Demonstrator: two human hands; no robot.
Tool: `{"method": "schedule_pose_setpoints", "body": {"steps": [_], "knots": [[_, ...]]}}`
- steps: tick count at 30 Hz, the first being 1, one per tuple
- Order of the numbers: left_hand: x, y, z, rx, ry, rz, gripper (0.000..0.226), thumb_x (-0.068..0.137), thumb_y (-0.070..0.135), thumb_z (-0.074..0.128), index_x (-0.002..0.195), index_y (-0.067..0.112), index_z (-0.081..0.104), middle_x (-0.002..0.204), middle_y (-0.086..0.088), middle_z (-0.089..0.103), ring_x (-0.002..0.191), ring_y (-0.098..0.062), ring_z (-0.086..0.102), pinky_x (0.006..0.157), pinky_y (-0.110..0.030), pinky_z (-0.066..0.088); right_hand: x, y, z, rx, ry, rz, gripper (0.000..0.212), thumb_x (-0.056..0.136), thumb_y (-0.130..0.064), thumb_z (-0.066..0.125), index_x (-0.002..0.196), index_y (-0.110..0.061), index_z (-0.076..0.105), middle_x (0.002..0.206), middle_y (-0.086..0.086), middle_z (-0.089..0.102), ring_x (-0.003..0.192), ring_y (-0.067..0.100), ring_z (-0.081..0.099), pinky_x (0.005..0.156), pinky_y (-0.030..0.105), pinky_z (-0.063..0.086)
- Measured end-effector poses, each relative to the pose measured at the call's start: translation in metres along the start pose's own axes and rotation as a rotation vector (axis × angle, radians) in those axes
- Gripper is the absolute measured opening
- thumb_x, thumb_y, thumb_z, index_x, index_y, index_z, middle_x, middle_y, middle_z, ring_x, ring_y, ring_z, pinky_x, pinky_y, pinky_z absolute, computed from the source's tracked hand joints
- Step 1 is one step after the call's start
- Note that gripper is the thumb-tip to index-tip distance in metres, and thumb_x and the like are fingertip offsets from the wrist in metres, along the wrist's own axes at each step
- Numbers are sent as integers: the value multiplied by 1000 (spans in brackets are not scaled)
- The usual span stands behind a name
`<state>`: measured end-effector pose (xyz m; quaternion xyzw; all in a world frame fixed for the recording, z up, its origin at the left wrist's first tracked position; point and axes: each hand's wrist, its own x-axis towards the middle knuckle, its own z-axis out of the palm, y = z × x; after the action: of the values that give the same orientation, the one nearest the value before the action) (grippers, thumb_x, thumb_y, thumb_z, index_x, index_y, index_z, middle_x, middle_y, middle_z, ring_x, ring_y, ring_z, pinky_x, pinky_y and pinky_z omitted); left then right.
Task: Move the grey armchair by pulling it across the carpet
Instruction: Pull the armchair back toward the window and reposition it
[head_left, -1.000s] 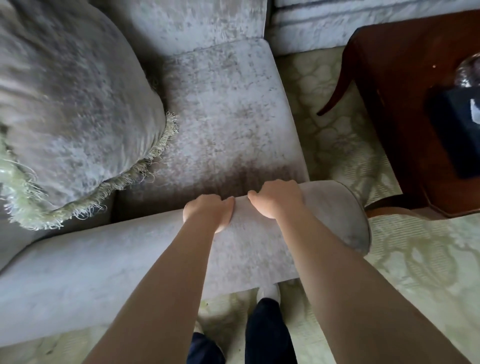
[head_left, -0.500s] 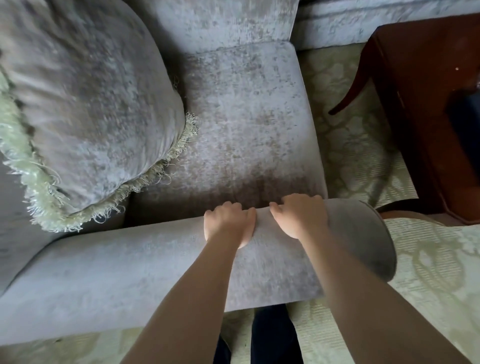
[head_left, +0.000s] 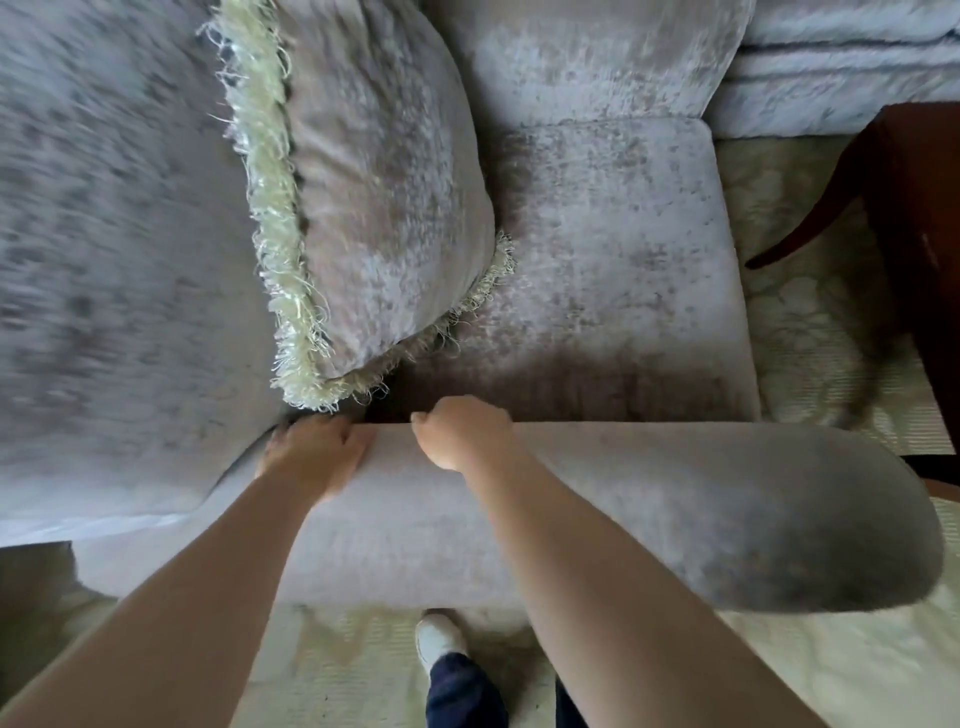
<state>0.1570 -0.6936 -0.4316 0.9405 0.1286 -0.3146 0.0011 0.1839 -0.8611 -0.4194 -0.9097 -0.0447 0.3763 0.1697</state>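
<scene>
The grey velvet armchair (head_left: 613, 270) fills most of the head view, seen from above its near rolled armrest (head_left: 675, 509). My left hand (head_left: 311, 454) grips the armrest's top close to the backrest corner, fingers curled over the far edge. My right hand (head_left: 462, 434) grips the same armrest a hand's width to the right, knuckles up, fingertips hidden behind the roll. A grey cushion with pale fringe (head_left: 374, 208) leans on the seat just beyond my hands. The pale patterned carpet (head_left: 810, 312) lies under the chair.
A dark wooden table (head_left: 914, 218) with a curved leg stands at the right, close to the chair's front. Another grey upholstered piece (head_left: 841, 67) sits at the top right. My foot in a white shoe (head_left: 439, 636) stands on the carpet beside the armrest.
The armchair has shifted right and closer in view, and its backrest now shows at the left. Both hands have moved along the armrest toward the backrest and now sit apart.
</scene>
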Motion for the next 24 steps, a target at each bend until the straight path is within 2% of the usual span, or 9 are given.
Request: {"method": "schedule_pose_setpoints", "body": {"steps": [2,4,6,12,16,21,24], "knots": [[1,-19,1,-51,25,-11,45,93,49,28,120,26,57,133,-6,51,121,-28,45,99,-38,38,-4,-45,28,-27,39,-95,46,95,-36,28,123,-10,54,125,13,54,113,31,50,94,44,32],[2,-21,2,-60,62,0,41,93,46,32,117,25,58,129,-6,54,117,-28,49,93,-36,42,-3,-61,47,-89,146,-106,45,94,-35,28,121,-10,54,122,12,54,111,30,49,98,48,28],[4,-20,2,-71,101,15,40,93,44,34,116,22,59,127,-8,55,115,-29,51,90,-34,42,4,-60,52,-99,212,-105,44,93,-36,28,115,-11,57,117,10,57,107,28,52,93,44,29],[5,-21,2,-85,117,47,48,93,46,29,117,15,58,127,-12,55,116,-30,50,92,-35,38,25,-58,49,-87,142,-59,57,96,-45,18,106,-12,63,111,10,64,102,29,57,87,42,33],[4,-22,3,-60,143,50,51,92,48,29,114,15,60,122,-14,59,112,-32,53,89,-36,40,25,-58,51,-107,168,-77,56,96,-46,20,105,-12,63,108,10,64,101,29,58,89,43,33],[3,-18,7,-32,75,-1,56,90,53,28,113,14,61,116,-15,60,107,-32,53,80,-35,38,21,-56,54,-162,163,-87,52,97,-42,21,98,-13,63,101,9,65,94,27,59,77,38,30],[4,-17,9,-32,85,-16,58,89,53,29,112,12,63,114,-16,60,106,-32,53,80,-34,37,21,-57,53,-205,147,-95,48,96,-37,19,96,-16,62,96,5,64,82,25,54,75,37,28]]}}
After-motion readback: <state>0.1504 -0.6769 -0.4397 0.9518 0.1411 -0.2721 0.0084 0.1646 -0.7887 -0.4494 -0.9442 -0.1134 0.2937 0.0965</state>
